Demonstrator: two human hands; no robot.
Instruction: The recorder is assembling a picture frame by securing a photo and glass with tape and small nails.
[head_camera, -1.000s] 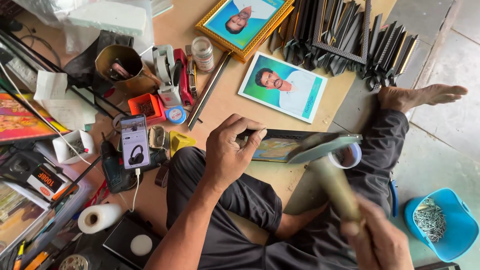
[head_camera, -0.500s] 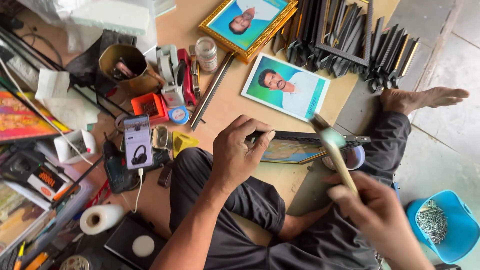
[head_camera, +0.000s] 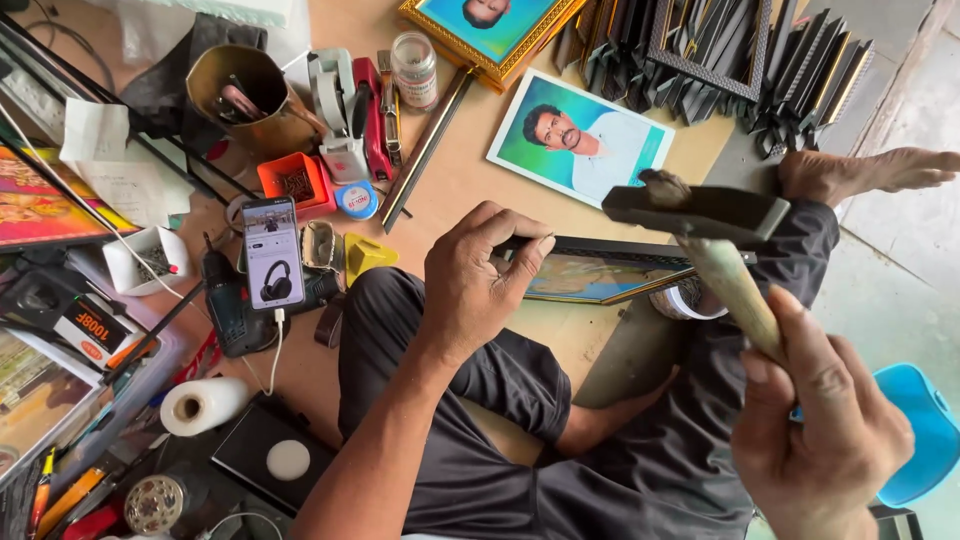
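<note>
Holding a dark frame steady on the board, left hand pinches its black top edge near the left corner, fingers curled over the rail. Right hand closed around the wooden handle of a hammer, head raised above the frame's right end, not touching. Frame lies across the lap, picture already seated inside; nailing appears under way, unfinished. Nearby: loose photo, phone, tape roll.

Bright even daylight, soft shadows; near right hand blurred (edges stretched).
</note>
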